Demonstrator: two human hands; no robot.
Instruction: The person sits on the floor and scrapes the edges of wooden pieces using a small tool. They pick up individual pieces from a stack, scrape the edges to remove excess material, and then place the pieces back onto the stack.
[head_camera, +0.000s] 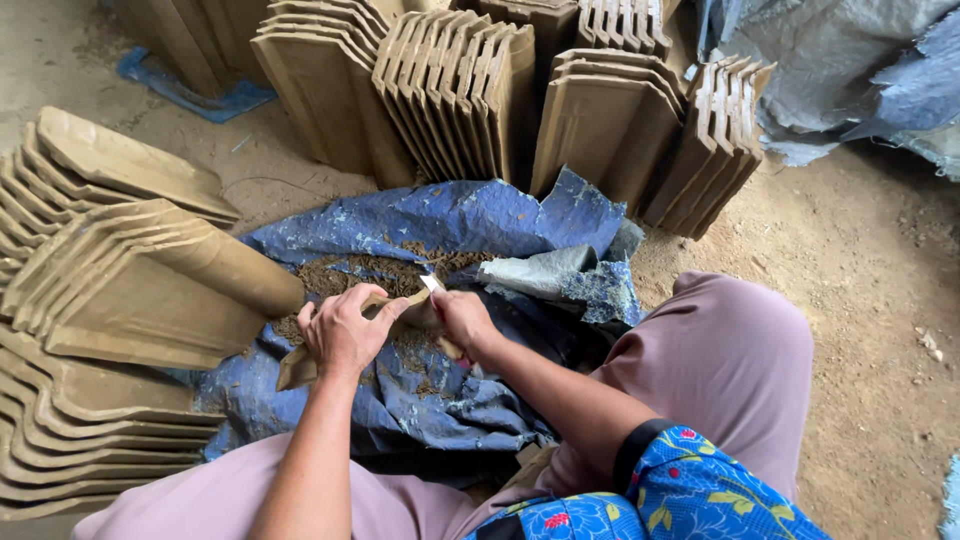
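I am watching the left hand (343, 330) clamping a clay tile (300, 365), mostly hiding it; the right hand (462, 318) is gripping a half-hidden blade (432, 284).

I sit on a dirt floor (870, 260). On it lies a torn blue tarp (440, 225) with brown clay scraps (350, 272) on top. Unfired clay tiles stand in rows (450, 90) behind and in a stack (100, 300) at my left.

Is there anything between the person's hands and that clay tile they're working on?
Nothing visible. The left hand grips the clay tile directly, and the right hand holds a small blade against its edge, over the blue tarp.
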